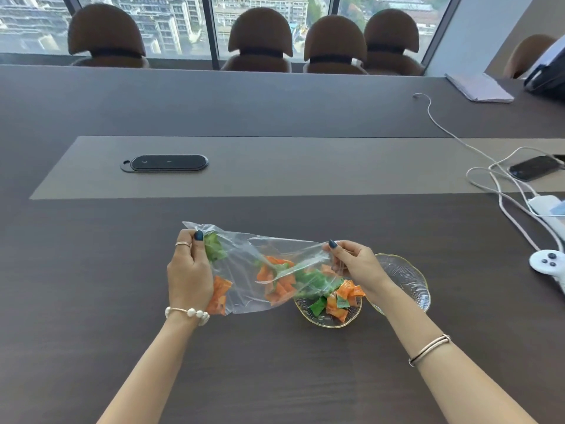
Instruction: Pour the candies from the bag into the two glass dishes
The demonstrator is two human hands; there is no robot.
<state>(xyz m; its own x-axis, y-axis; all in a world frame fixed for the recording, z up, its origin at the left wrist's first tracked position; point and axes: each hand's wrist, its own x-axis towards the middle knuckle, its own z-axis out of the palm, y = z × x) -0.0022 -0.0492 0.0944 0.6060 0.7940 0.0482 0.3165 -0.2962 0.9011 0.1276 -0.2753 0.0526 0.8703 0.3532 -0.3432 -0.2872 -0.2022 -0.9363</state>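
Note:
A clear plastic bag with orange and green wrapped candies hangs just above the dark table. My left hand grips its left end, and my right hand pinches its upper right edge. The bag's right end tilts down over a gold-rimmed glass dish, where several candies lie. A second glass dish stands right beside it, partly behind my right wrist, with no candy visible in it.
A black oval panel lies on the grey strip mid-table. White cables, a phone, a white power strip and a white controller crowd the right side. Papers lie far right. Chairs line the far edge.

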